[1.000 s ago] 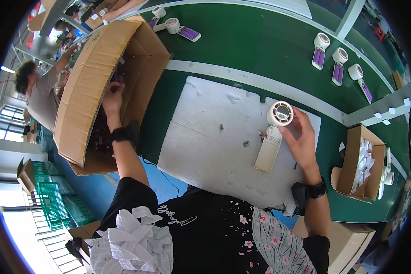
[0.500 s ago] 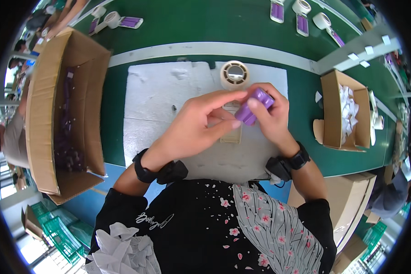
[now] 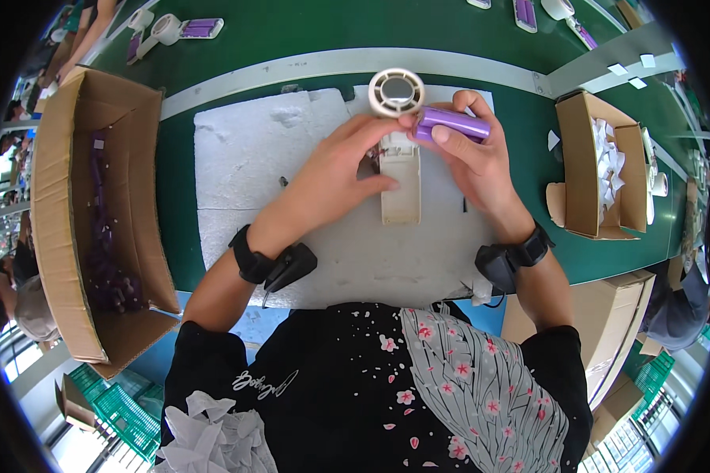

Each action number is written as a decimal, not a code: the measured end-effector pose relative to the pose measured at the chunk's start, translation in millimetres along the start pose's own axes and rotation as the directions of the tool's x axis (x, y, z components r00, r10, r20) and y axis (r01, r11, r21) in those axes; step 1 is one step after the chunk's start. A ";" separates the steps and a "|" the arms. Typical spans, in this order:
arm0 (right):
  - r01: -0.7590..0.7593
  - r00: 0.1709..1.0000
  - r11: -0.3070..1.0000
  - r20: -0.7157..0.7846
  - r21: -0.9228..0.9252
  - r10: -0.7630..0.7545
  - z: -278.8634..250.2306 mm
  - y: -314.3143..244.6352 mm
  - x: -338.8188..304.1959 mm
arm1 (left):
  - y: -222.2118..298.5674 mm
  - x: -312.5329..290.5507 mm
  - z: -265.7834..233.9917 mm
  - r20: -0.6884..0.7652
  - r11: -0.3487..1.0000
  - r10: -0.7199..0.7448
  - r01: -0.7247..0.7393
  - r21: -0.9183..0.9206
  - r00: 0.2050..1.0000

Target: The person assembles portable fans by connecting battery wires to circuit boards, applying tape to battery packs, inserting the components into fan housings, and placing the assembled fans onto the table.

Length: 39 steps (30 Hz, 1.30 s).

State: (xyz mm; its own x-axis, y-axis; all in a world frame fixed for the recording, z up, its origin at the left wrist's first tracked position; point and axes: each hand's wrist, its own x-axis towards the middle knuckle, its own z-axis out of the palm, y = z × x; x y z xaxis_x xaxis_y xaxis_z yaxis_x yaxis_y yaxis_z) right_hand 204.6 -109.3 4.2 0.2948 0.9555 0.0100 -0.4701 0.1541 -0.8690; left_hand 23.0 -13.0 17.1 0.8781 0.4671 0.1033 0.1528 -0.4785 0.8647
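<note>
My right hand grips a purple battery pack made of cylinders side by side, holding it above a cream-white handheld fan. The fan lies on a white foam pad, its round head pointing away from me and its long hollow handle toward me. My left hand is beside the handle, thumb and index finger apart. Its index fingertip meets the left end of the pack, and its thumb tip rests by the handle's edge. Thin reddish wires show near the fan's neck, partly hidden by the left fingers.
A deep cardboard box with purple packs inside stands at left. At right, a smaller cardboard box holds white paper pieces. Beyond a pale rail, more fans with purple packs lie on the green table. Other people are at the left and right edges.
The pack has turned from slanted to nearly level and moved away from me, toward the fan's neck. Both hands went with it, uncovering the hollow handle. The whole view has shifted slightly.
</note>
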 end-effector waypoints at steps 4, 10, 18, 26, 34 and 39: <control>0.168 0.984 0.960 0.098 -0.224 -0.149 -6.0 4.2 5.0 | -8.5 6.7 -2.5 -0.038 0.998 0.016 -0.019 -0.068 0.999; 0.216 0.976 0.899 0.082 -0.381 -0.200 -2.6 -2.0 -6.0 | -24.5 2.8 -10.7 0.004 0.991 -0.013 0.013 -0.132 1.000; 0.210 0.971 0.878 -0.010 -0.431 -0.237 3.7 -6.9 -11.3 | -20.8 -0.9 -11.6 -0.036 0.990 0.047 -0.052 -0.134 0.998; 0.278 0.951 0.834 0.016 -0.477 -0.308 2.6 1.3 -12.8 | -24.9 -1.6 -12.4 -0.003 0.983 0.114 -0.113 -0.142 0.993; 0.473 0.881 0.469 0.410 -0.746 -0.237 -2.1 4.2 -10.8 | -25.1 -3.0 -9.7 -0.021 0.979 0.033 -0.036 -0.200 0.999; 0.510 0.858 0.251 0.466 -0.823 -0.216 6.4 8.6 -9.1 | -24.8 -3.5 -10.3 -0.021 0.982 0.048 -0.051 -0.183 0.999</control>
State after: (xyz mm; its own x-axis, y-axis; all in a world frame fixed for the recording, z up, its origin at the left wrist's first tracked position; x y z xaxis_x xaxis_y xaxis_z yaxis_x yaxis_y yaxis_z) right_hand 192.6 -115.1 -0.2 -0.0327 0.9038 0.4266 0.7171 0.3186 -0.6200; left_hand 11.5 4.8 0.4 0.8750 0.4588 0.1547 0.0224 -0.3575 0.9336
